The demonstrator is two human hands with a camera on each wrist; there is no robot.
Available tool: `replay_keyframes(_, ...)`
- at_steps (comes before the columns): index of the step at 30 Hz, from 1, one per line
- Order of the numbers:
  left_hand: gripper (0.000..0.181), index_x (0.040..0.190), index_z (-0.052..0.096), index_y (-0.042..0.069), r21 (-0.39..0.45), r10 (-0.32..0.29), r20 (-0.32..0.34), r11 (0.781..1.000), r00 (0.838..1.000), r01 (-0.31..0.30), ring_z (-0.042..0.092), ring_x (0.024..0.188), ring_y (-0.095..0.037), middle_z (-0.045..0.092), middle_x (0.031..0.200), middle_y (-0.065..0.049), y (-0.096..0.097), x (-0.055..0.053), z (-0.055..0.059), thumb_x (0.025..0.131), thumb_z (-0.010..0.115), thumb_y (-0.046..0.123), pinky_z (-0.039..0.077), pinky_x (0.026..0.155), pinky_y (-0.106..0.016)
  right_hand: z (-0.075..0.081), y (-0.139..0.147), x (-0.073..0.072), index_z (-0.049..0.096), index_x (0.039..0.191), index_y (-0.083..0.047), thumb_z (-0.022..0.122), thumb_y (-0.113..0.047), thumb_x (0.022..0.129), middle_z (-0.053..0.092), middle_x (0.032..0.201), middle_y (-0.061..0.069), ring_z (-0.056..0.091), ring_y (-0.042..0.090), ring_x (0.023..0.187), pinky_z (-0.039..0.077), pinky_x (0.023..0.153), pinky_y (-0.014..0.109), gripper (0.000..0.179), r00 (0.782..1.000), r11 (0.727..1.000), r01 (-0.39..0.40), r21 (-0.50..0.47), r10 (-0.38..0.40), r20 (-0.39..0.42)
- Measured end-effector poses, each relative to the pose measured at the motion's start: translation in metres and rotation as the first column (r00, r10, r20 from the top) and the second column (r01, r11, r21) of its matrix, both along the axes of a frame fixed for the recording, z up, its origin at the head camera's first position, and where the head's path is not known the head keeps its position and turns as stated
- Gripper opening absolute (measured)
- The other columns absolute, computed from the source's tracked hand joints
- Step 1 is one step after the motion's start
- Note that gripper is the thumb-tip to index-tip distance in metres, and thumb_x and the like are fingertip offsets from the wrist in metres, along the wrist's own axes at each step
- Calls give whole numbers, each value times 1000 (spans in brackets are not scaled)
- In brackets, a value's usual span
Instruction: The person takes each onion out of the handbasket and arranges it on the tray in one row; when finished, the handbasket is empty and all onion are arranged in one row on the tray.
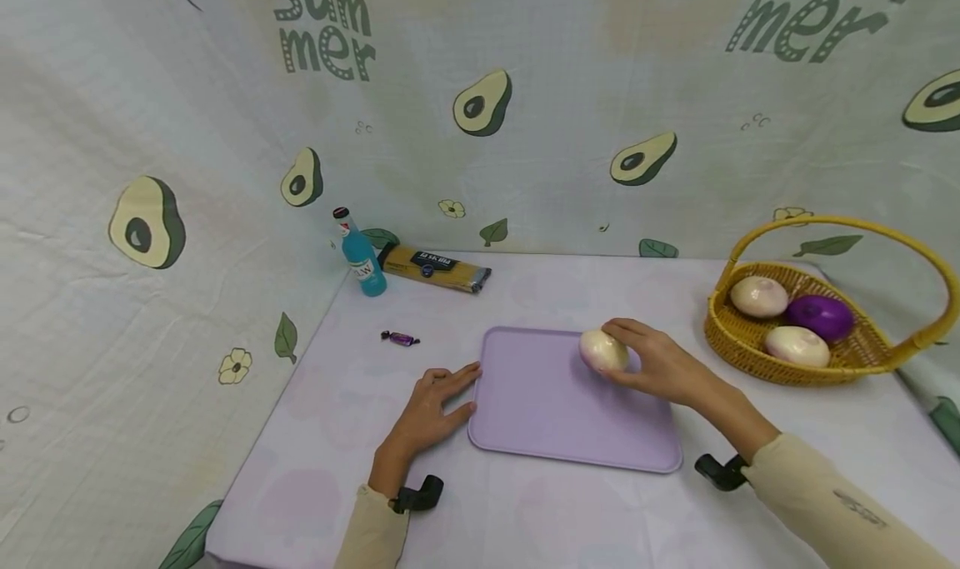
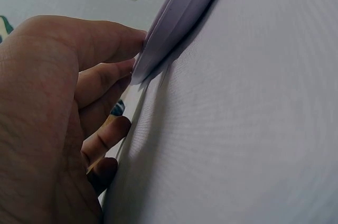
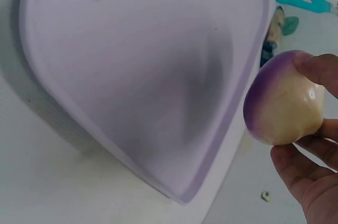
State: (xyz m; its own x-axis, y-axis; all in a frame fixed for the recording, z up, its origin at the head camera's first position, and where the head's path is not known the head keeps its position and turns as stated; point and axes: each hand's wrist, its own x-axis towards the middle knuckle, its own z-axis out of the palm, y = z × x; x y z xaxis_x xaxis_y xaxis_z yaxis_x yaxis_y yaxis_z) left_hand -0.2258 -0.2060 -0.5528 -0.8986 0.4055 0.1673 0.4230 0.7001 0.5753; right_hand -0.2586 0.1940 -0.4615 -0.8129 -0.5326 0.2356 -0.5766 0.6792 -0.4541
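Purple-and-white vegetable [image 1: 602,351], pinched by the right hand [image 1: 651,364], could slip, being glossy, and roll off the tray [image 1: 540,411]; left hand [image 1: 431,413] spread, touching its left side

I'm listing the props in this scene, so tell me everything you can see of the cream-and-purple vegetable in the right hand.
The vegetable is rounded, creamy white with a purple flush over one side. Its surface looks smooth and glossy, with bright highlights; whether it is real or a model, I cannot tell. No cut shows. The right hand grips it between thumb and fingers, above the far part of the light purple tray, right of centre. It appears clear of the tray.
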Motion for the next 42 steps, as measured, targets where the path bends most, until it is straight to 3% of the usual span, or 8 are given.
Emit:
replay_keyframes(24, 55, 149, 50, 26, -2, -17, -31, 1000, 999, 17, 40, 119, -22, 43, 153, 15, 0, -3, -2, 97, 62, 37, 32, 99, -52, -8, -30, -8, 57, 135, 3, 84, -27, 82, 53, 140, 23, 50, 43, 127, 44, 98, 57, 67, 1000, 1000, -14, 15, 15, -13)
replay_keyframes(42, 55, 149, 50, 28, -19, 19, 4, 1000, 1000, -19, 39, 122, -22, 42, 153, 18, 2, -1, 3, 96, 61, 39, 32, 98, -51, -7, -51, -15, 55, 138, 3, 81, -28, 85, 52, 143, 20, 47, 40, 132, 42, 102, 55, 67, 998, 999, -47, 5, 47, 31)
